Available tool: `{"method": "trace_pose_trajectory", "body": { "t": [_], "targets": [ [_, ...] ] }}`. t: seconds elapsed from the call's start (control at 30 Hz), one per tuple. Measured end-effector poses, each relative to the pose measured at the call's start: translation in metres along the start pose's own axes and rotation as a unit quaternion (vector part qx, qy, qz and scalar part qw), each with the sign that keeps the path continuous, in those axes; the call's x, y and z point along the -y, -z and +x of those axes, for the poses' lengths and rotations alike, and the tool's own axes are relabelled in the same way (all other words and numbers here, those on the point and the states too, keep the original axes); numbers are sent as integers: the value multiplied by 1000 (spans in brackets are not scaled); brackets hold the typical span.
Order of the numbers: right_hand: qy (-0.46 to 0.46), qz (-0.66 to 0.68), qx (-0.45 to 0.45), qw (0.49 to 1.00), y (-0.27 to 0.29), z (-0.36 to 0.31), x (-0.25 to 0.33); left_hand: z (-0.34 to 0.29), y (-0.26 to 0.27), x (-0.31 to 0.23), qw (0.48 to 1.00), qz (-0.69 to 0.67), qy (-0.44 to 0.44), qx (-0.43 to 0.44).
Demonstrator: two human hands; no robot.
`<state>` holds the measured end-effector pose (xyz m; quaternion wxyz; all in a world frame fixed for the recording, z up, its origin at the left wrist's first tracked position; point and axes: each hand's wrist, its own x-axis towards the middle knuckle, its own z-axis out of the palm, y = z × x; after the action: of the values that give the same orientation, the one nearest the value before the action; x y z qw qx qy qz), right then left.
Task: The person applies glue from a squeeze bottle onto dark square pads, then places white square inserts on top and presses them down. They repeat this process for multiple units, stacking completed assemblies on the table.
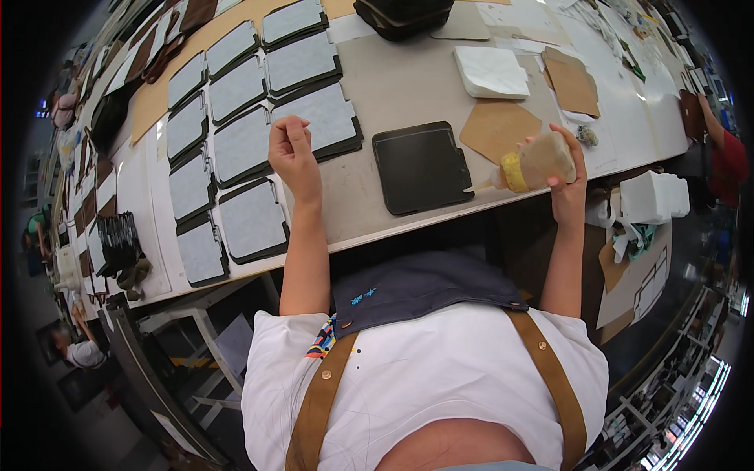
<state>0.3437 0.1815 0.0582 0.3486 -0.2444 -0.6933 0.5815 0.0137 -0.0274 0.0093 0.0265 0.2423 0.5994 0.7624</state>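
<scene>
My right hand point(567, 177) is wrapped around a squeeze bottle point(547, 159) with a cloudy body and yellow wrapping round its neck. The bottle is tilted, and its thin nozzle points left, at the right edge of a flat black panel point(420, 169) lying in front of me. From this view I cannot tell whether the tip touches it. My left hand point(294, 153) is closed in a loose fist above the stacked panels, left of the single one; nothing shows in it. Those stacks point(243, 145) are black pieces topped with pale grey sheets, set in rows.
A brown sheet point(499, 127) lies under the bottle, with a white folded pad point(491, 72) behind it. A dark bag-like object point(402, 16) stands at the far edge. Black strips point(119, 243) lie at the left. Other people work to the left and right.
</scene>
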Motion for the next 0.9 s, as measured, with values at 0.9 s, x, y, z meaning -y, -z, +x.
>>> {"method": "trace_pose_trajectory", "body": {
  "t": [0.9],
  "targets": [
    [186,-30,-213,959,-80,-111,-10,0,-5,3,999,-25,-19,11]
  ]
}}
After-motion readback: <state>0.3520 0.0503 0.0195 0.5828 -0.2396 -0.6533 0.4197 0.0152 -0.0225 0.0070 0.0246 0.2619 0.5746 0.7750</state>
